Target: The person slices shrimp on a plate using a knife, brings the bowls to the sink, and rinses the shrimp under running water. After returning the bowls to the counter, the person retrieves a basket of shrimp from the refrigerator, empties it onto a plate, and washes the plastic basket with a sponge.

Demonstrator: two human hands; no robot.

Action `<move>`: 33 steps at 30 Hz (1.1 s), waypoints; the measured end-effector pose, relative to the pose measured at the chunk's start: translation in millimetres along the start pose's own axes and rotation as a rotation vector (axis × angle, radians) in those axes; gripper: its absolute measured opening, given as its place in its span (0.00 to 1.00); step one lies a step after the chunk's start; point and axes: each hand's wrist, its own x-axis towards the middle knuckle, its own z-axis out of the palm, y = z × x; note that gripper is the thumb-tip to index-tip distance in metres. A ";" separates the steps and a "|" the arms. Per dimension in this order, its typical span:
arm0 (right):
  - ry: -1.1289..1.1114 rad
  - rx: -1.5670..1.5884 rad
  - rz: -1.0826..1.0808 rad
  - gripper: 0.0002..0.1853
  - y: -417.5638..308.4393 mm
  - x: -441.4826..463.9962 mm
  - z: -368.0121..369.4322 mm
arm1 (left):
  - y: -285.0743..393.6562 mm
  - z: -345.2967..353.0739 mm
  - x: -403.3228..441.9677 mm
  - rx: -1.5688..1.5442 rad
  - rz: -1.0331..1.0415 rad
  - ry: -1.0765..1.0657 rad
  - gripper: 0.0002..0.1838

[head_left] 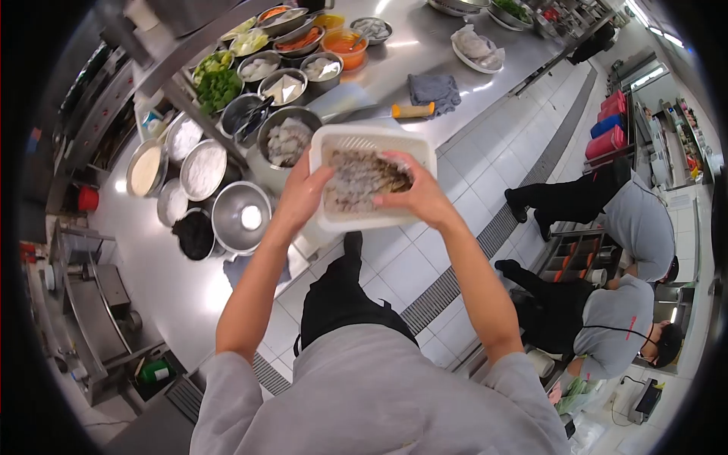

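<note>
A white plastic basket (322, 216) with raw grey shrimp (356, 182) in it is in front of me, over the counter's edge. My left hand (303, 196) grips its left side, the thumb over the rim. Over the right rim reaches my right hand (421, 193), its thumb and fingers curled round some of the shrimp; the fingertips are partly hidden among them. Just left of the basket stands a metal bowl (265, 155) of peeled pale shrimp. Behind it lie a pale cutting board (341, 100) and a knife with a yellow handle (413, 111).
Bowls of powder (203, 170), an empty metal bowl (241, 218) and a container of orange liquid (345, 50) crowd the steel counter (144, 280). A grey cloth (434, 92) lies near the edge. Two people (618, 326) work at right, beyond a floor drain (432, 299).
</note>
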 end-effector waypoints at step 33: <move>-0.159 -0.145 0.058 0.34 124.3 336.3 -217.5 | 63.0 64.1 250.7 0.816 0.473 0.557 0.36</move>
